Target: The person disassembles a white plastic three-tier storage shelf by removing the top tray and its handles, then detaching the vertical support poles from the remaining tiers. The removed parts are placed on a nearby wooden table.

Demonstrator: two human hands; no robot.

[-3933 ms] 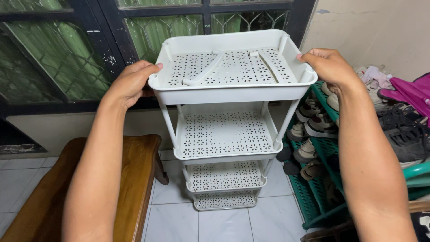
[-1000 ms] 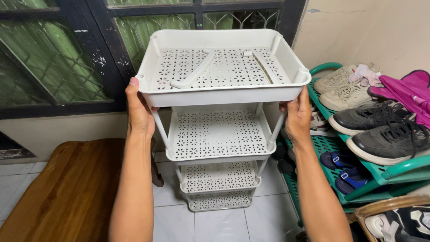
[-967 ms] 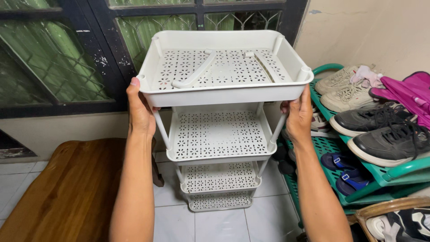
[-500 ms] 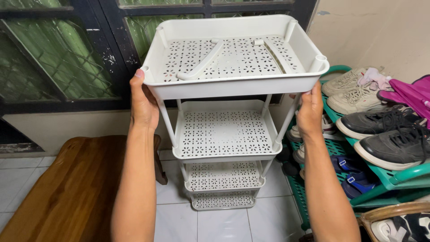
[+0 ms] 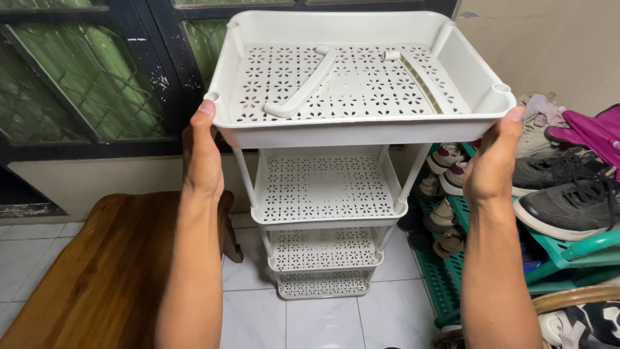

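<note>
the left hand (image 5: 203,155) is clamped on the left end of the top tray (image 5: 361,132) of a tall white plastic four-tier rack with flower-shaped perforations, thumb up against the near left corner socket and the fingers tucked out of sight under the tray floor; the right hand (image 5: 491,165) is closed on the right end in the same way, thumb tip at the near right corner and fingers hidden beneath; the tray spans straight between the two grips, its long side running left to right from one palm to the other, and neither hand is the nearer; both sit at the front corners, so the bulk of the tray lies ahead of the grip and away from the person; two loose white curved plastic bars (image 5: 303,84) lie on the perforated floor, one slanting just ahead of the left hand, the other ahead of the right; below the grip the three lower shelves (image 5: 323,194) hang on thin white posts, the rack's long axis running straight down to the white tiled floor (image 5: 323,323); whether its foot touches the tiles cannot be told; down and left of the left forearm is a brown wooden bench (image 5: 97,271); just beside the right hand stands a green plastic shoe rack (image 5: 568,249) loaded with sneakers; beyond the tray is a dark-framed window with green patterned glass (image 5: 97,84).
</note>
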